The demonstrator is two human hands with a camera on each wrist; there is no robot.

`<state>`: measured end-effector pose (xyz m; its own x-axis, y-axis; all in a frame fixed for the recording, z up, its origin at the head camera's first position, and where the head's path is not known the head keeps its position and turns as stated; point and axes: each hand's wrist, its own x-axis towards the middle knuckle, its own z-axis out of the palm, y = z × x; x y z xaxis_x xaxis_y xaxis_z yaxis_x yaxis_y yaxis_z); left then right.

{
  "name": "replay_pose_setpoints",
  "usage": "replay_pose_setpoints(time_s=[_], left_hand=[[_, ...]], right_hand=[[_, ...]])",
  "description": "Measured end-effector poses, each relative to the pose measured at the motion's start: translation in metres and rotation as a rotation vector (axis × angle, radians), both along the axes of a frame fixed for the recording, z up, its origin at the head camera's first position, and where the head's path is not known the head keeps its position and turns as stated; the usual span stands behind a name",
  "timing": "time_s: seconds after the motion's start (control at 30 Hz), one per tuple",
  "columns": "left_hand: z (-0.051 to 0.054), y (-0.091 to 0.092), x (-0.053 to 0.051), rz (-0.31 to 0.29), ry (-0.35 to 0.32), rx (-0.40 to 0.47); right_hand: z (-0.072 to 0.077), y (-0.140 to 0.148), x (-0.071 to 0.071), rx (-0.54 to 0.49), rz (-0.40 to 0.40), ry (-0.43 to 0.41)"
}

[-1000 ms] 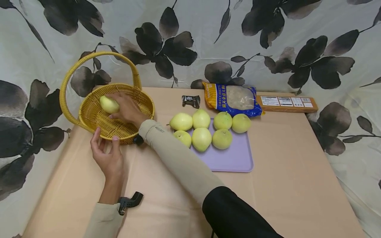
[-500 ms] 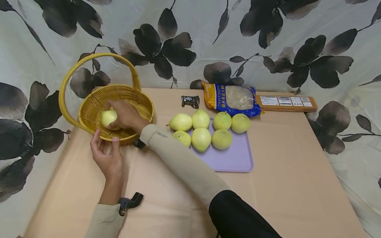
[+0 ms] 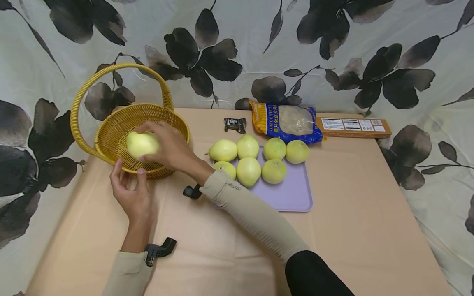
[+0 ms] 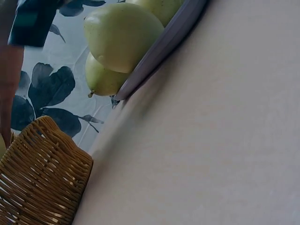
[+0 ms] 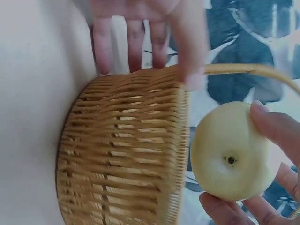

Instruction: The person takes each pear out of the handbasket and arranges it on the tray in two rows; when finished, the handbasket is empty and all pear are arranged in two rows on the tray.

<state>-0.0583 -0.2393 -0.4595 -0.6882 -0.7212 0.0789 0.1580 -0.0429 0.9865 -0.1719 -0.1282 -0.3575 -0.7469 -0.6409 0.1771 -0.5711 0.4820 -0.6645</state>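
My right hand (image 3: 166, 144) grips a pale yellow-green pear (image 3: 142, 144) above the inside of a yellow wicker basket (image 3: 111, 127). In the right wrist view, the pear (image 5: 229, 154) shows its dark blossom end, with thumb and fingers on opposite sides, beyond the basket rim (image 5: 180, 140). My left hand (image 3: 132, 197) touches the basket's near side; its fingers (image 5: 135, 44) extend to the outer wall and one fingertip is at the rim. Part of the basket floor is hidden by the right hand and pear. Several more pears (image 3: 249, 170) sit on a lilac tray (image 3: 292, 197) to the right.
Behind the tray lie a small black wrapped packet (image 3: 235, 125), a blue and yellow bag of orecchiette pasta (image 3: 286, 122) and a long brown box (image 3: 353, 126) with white labels. A floral-patterned cloth (image 3: 259, 49) hangs behind the table.
My right hand and forearm have drawn back to the right; the pear, lower in the basket half a second ago, has come up nearer the camera. My left hand stays at the basket.
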Motion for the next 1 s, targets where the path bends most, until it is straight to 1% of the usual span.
replay_pose_setpoints(time_s=[0.2, 0.27, 0.37, 0.5, 0.63, 0.8, 0.93, 1.0], left_hand=[[0.0, 0.001, -0.001, -0.016, 0.004, -0.005], [0.0, 0.001, 0.0, -0.018, -0.006, -0.009], [0.0, 0.001, 0.001, -0.006, -0.034, -0.013], [0.001, 0.001, 0.002, 0.004, -0.063, -0.01], [0.003, 0.0, 0.003, -0.008, -0.074, -0.005], [0.003, 0.001, 0.002, -0.011, -0.071, 0.006], [0.002, 0.001, 0.002, -0.011, -0.071, 0.003], [0.002, 0.001, 0.003, -0.014, -0.075, -0.001]], right_hand=[[0.011, 0.046, 0.02, -0.127, -0.031, 0.006], [0.013, 0.061, 0.026, -0.162, -0.038, 0.014], [0.013, 0.085, 0.035, -0.217, -0.046, 0.019], [0.007, 0.116, 0.048, -0.288, -0.083, 0.012], [-0.001, 0.15, 0.059, -0.303, -0.148, -0.005], [-0.012, 0.195, 0.071, -0.309, -0.246, -0.037], [-0.019, 0.23, 0.081, -0.294, -0.341, -0.034], [-0.022, 0.247, 0.086, -0.285, -0.399, -0.018]])
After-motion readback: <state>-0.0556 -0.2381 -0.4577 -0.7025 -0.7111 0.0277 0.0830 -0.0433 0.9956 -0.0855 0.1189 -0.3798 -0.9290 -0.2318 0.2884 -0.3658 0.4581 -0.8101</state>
